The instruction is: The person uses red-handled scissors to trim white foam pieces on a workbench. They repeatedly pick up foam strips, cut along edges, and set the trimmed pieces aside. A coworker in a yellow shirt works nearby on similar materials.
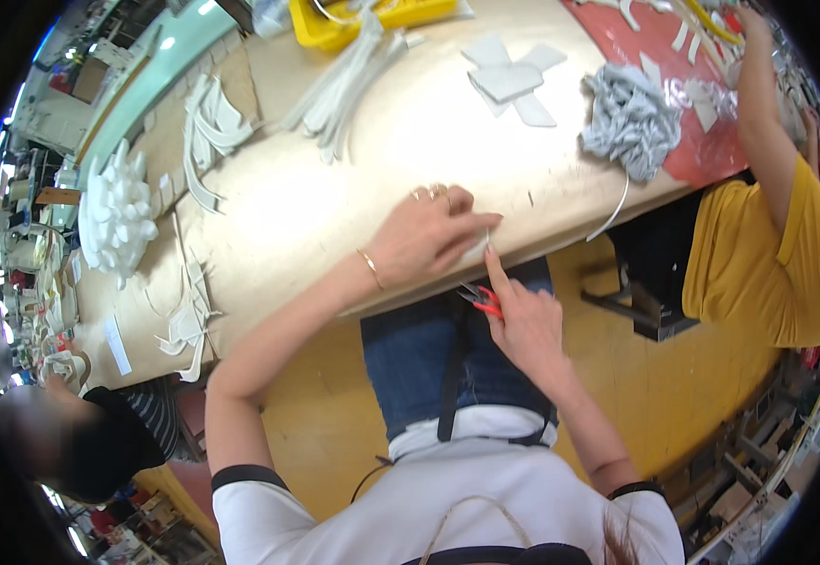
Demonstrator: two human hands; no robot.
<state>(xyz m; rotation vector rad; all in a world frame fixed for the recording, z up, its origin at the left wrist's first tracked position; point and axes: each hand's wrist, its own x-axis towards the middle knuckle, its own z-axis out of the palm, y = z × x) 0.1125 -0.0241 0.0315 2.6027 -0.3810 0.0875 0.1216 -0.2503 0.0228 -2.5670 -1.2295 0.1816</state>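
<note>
While the left hand (433, 231) lies on the pale worktable (334, 202) at its near edge, its fingers are drawn together, pinching a small white piece (481, 243) that is largely hidden under them; the pressure evidently steadies the piece over the edge. Just below, the right hand (523, 325) is closed around red-handled snips (481, 299), forefinger extended up to the piece, presumably to guide it. Blades are too small to judge. Further back lie white strips (344, 85), flat white cut shapes (511, 80), a grey fabric bundle (631, 118) and a yellow tray (372, 19), within reach. A co-worker in a yellow shirt (768, 254) works at the right end.
</note>
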